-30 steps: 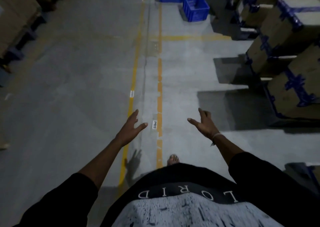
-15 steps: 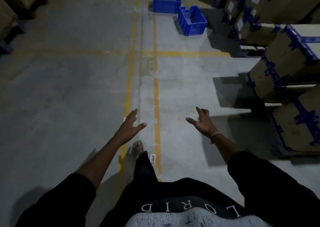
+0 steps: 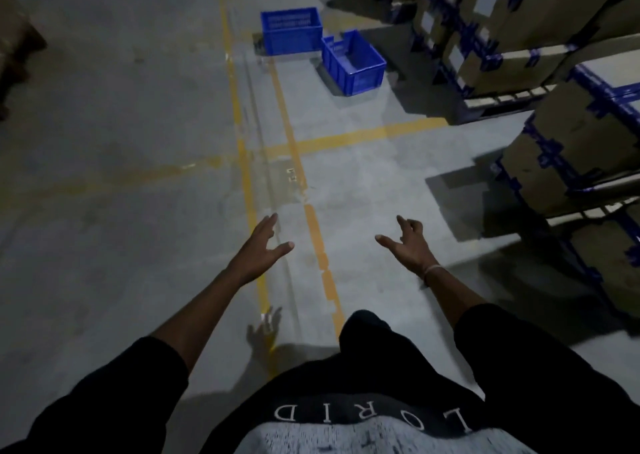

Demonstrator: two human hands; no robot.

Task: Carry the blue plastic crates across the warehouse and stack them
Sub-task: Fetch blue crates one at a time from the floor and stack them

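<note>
Head view, warehouse aisle. I see both arms stretched forward over the concrete floor (image 3: pixel 104 211), each in a black sleeve. My left hand (image 3: pixel 258 256) is spread, fingers straight and thumb out to the side, holding nothing. My right hand (image 3: pixel 407 247) is likewise empty, thumb extended toward the left hand, fingers loosely bent and apart; a thin band (image 3: pixel 431 270) circles its wrist. The two hands hang apart from each other, palms turned inward, above the yellow floor lines (image 3: pixel 242 148), which run away from me and are crossed by a second yellow line farther on.

The task's things stand well ahead, beyond that crossing. The first blue crate (image 3: pixel 291 30) sits squarely on the floor, its long side toward me. The second blue crate (image 3: pixel 353 62) sits just beside it to the right and nearer, turned at an angle, its interior visible and apparently empty. I cannot tell whether the two crates touch. Neither is stacked.

Along the right side stand cardboard boxes (image 3: pixel 571 141) bound with blue strapping, piled on pallets. At the bottom edge a dark shirt (image 3: pixel 363 415) with pale lettering fills the foreground, and one dark trouser leg (image 3: pixel 367 335) is advanced.
</note>
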